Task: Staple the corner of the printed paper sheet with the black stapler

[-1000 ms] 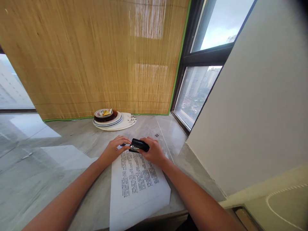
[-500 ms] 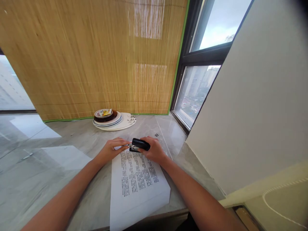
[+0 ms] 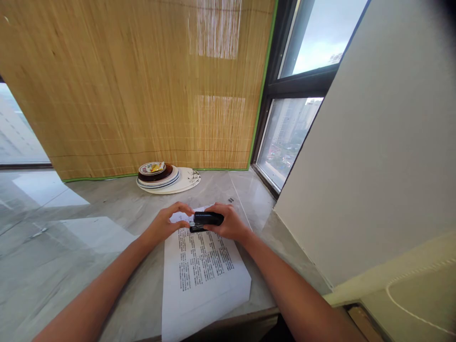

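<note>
A black stapler (image 3: 207, 218) is held above the upper part of a long printed sheet of paper (image 3: 204, 304). My right hand (image 3: 228, 222) is closed around its rear end, fingers on top and thumb below. At the stapler's front end, my left hand (image 3: 169, 221) has its index finger at the upper arm and its thumb at the lower one, curved in a C shape. A gap shows between the stapler's two arms, with something shiny at the front. Just beyond my right hand, small dark staple strips (image 3: 231, 200) lie on the grey marble counter (image 3: 117, 209).
A stack of plates (image 3: 156, 175) with a small yellow packet on top stands on a white oval platter (image 3: 188, 179) at the back. Behind it hangs a bamboo blind (image 3: 142, 85). A window (image 3: 288, 133) and a white wall (image 3: 374, 142) border the right side.
My left thumb and index finger have spread apart, from a pinch on the shiny metal part to the stapler's front end. The stapler has turned a little more level.
</note>
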The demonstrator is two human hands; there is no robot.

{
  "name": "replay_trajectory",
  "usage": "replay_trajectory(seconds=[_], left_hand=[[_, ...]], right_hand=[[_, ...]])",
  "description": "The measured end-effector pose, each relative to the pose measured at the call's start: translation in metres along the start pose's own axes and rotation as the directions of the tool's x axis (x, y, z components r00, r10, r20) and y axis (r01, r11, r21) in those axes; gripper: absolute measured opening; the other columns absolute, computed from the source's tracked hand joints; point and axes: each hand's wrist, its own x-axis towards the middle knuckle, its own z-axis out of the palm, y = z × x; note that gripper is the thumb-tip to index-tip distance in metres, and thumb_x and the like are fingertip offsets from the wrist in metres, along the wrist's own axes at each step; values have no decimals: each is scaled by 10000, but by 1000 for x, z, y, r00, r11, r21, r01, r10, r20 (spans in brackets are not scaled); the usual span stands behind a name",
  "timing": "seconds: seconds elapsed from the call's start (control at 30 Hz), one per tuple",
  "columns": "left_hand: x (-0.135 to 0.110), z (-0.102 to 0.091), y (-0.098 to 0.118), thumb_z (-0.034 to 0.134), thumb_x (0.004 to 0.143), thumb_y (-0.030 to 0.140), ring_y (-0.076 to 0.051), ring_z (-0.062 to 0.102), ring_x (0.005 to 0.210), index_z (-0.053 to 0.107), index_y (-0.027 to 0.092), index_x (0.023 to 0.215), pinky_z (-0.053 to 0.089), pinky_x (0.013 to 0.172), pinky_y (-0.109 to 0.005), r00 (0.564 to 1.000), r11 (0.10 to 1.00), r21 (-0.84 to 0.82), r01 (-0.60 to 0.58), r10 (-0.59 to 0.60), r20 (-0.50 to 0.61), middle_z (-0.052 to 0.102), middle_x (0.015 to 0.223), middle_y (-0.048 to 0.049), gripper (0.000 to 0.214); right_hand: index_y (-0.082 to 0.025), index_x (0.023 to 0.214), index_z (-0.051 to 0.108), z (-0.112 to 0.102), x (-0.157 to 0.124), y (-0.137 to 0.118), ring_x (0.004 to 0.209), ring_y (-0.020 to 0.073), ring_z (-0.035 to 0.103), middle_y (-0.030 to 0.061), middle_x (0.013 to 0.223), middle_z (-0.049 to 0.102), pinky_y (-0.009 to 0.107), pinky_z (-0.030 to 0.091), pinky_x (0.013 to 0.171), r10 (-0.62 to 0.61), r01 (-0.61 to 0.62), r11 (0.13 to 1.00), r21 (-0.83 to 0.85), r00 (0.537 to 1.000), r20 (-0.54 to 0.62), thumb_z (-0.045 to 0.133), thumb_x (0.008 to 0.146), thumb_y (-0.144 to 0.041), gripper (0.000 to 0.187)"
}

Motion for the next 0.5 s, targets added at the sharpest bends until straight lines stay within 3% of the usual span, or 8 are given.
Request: replay_trajectory(seconds=[0.23,0.37,0.43,0.5], left_hand=[[6,11,2,764,818,342,-214,657,949,668,225,1007,518,908,-358,999,999,37,-30,31,-30,739,1009,-29,242],[5,12,3,694,911,391,-232,644,1021,604,236,1276,515,940,-390,990,991,127,-38,54,-128,707,1177,-77,407],[3,16,6,618,972,386,-251,622,1151,569,259,1367,487,1027,-425,994,978,183,-99,105,-22,671,1290,-91,417],[0,21,11,578,1000,395,-271,581,1261,613,284,1339,449,1094,-454,976,954,232,-188,155,155,649,1356,-87,359]], right_hand=[[-231,1060,739,7,1,-8,819,195,699,30,930,744,309,527,813,-18,19,1000,13,999,-38,843,745,-294,338],[-234,1054,742,-15,6,-5,851,214,716,20,947,771,320,534,835,117,-121,993,-15,979,-165,839,755,-332,330],[-230,1037,747,-32,7,-1,837,213,717,10,927,776,318,531,819,174,-185,981,-53,971,-167,831,765,-348,308],[-229,1005,758,-51,6,8,800,204,712,-3,883,774,314,521,800,187,-198,972,-130,978,-93,828,763,-340,275]])
